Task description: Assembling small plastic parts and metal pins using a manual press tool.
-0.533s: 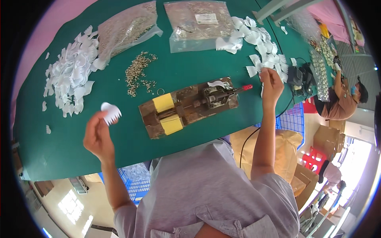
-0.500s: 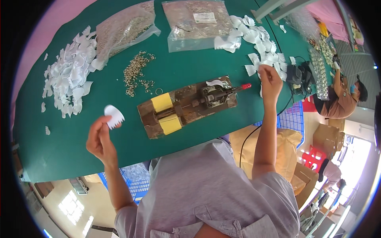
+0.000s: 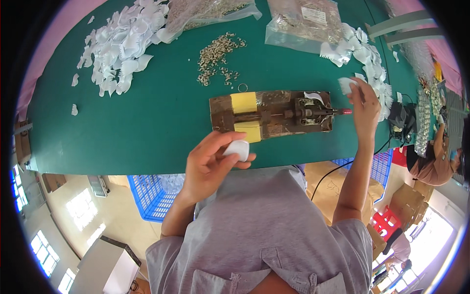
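By the table's near edge (image 3: 107, 171), room leftward, our left grip (image 3: 204, 159) pinches a white piece (image 3: 238, 150); our right grip (image 3: 367, 107), a toothed piece (image 3: 346, 85).

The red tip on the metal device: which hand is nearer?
Right. The right hand is just right of the red tip; the left hand is much farther off, to the tip's left and lower in the view.

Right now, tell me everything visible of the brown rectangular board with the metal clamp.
The brown rectangular board looks worn and lies flat on the green table. Two yellow rectangular pads sit toward its left end, either side of a central bar. Nearer its right end is a dark metal clamp, its red-tipped handle jutting past the edge. A curved white piece lies at the clamp. The left hand overlaps its near edge; contact unclear.
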The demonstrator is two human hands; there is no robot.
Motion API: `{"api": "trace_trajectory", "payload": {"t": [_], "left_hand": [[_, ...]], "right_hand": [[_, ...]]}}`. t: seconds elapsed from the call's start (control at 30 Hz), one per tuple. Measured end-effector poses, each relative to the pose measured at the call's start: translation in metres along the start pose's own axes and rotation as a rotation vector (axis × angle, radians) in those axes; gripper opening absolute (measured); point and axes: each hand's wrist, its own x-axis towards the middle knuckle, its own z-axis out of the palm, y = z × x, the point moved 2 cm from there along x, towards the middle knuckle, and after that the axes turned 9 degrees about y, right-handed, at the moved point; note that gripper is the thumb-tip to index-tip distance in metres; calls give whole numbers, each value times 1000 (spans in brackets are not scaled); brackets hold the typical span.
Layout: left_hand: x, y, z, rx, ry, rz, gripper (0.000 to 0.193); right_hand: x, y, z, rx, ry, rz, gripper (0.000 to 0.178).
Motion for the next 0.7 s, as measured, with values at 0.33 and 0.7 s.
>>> {"api": "trace_trajectory", "payload": {"t": [0.33, 0.7], "left_hand": [[23, -19, 8, 899, 240, 701, 25], [40, -21, 7, 1002, 401, 887, 26]], "right_hand": [[-48, -148, 102, 299, -542, -693, 32], [-58, -140, 109, 375, -685, -635, 17]]}}
